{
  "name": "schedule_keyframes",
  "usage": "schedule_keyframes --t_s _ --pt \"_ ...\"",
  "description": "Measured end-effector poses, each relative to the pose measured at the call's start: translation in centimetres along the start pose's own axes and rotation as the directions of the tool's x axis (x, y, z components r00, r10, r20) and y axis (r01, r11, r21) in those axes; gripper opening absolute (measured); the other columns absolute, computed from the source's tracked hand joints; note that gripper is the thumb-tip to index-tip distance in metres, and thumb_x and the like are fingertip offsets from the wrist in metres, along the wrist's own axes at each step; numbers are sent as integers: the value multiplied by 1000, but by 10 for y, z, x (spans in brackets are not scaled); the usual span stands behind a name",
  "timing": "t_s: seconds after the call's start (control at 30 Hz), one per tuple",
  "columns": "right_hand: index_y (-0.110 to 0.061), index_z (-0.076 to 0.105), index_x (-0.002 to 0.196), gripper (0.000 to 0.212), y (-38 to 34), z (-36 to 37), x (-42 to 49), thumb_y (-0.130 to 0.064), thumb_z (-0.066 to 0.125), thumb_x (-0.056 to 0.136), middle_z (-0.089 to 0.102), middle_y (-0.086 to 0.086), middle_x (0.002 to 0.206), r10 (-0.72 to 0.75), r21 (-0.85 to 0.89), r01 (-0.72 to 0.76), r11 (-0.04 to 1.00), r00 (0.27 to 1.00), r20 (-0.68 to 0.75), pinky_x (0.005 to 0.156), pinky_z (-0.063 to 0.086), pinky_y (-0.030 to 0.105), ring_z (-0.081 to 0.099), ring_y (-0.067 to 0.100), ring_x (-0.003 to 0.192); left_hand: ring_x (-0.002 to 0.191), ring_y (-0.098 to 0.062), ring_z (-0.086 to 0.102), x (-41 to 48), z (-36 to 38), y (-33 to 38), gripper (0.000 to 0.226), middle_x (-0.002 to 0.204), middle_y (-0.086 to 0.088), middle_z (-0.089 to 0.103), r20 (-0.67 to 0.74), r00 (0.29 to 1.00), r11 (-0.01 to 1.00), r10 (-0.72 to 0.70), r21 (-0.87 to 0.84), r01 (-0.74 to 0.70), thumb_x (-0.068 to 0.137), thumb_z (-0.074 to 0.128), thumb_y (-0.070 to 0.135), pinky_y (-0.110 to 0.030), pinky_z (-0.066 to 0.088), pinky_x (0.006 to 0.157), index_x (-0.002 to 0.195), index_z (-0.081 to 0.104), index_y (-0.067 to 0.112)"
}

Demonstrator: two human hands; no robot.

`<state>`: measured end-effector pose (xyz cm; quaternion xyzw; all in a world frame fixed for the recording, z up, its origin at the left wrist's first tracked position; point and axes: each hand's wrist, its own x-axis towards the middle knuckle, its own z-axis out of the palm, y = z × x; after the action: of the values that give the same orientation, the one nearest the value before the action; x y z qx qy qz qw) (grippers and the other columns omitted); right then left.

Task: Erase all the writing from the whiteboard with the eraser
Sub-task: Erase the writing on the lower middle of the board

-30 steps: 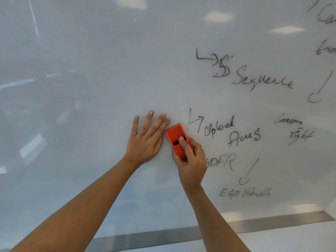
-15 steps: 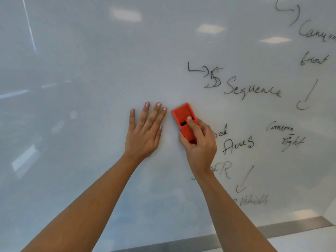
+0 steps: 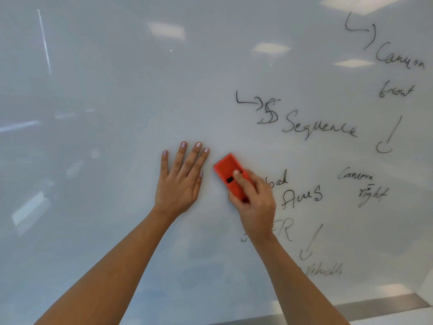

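Since the earlier frame the "Upload" line lost its arrow and first letters; only "oad" (image 3: 280, 180) shows past my right grip. Whiteboard (image 3: 117, 90): wiped left of the grip, writing all to its right and above. Left hand (image 3: 181, 181) flat on the board, fingers spread, holding nothing, just left of the eraser. Right hand (image 3: 254, 202) clenched on the red eraser (image 3: 230, 173), index finger on top, pad against the board. "Sequence" (image 3: 319, 127) sits above-right of the grip, "AWS" (image 3: 302, 195) just right, "FR" (image 3: 284, 229) partly under my wrist. Risks, I'd say: wrist dragging through wet ink and smearing it; light tilted strokes leaving ghost marks; the far-right "Camera" (image 3: 400, 58) block getting missed.
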<state>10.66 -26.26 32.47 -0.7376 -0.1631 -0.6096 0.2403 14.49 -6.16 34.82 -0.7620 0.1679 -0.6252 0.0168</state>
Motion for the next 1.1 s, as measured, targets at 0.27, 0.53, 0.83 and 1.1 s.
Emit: schedule_keyframes --t_s 0.27,0.53,0.83,1.1 --pt "-24 66 122 51 50 -28 -7 -21 81 73 65 6 118 -17 -12 17 1000 1000 0 81 51 30 59 20 97 152 -25 13 -2 0 -2 51 161 0 24 11 1000 1000 0 8 0 105 28 29 -53 6 121 156 26 19" --pt "-27 64 123 48 59 -23 -19 -21 77 77 67 6 119 -251 -66 259 964 962 107 75 51 28 60 23 84 151 -26 16 -2 0 -2 52 161 -2 27 -12 1000 1000 6 25 -6 105 28 29 -55 9 120 156 27 19" --pt "-19 69 120 51 77 -40 15 -18 85 72 65 6 118 122 11 -122 992 986 -114 78 54 37 61 20 92 151 -26 14 -4 5 -1 54 164 1 17 -63 998 1000 14 25 -13 104 30 29 -55 9 121 157 22 18" --pt "-28 61 125 51 80 -37 -25 -25 78 77 65 5 122 -101 -53 103 993 994 47 73 54 34 60 21 88 152 -25 13 1 2 10 56 161 -2 26 -68 996 997 -55 -52 51 102 38 31 -57 5 120 155 28 15"
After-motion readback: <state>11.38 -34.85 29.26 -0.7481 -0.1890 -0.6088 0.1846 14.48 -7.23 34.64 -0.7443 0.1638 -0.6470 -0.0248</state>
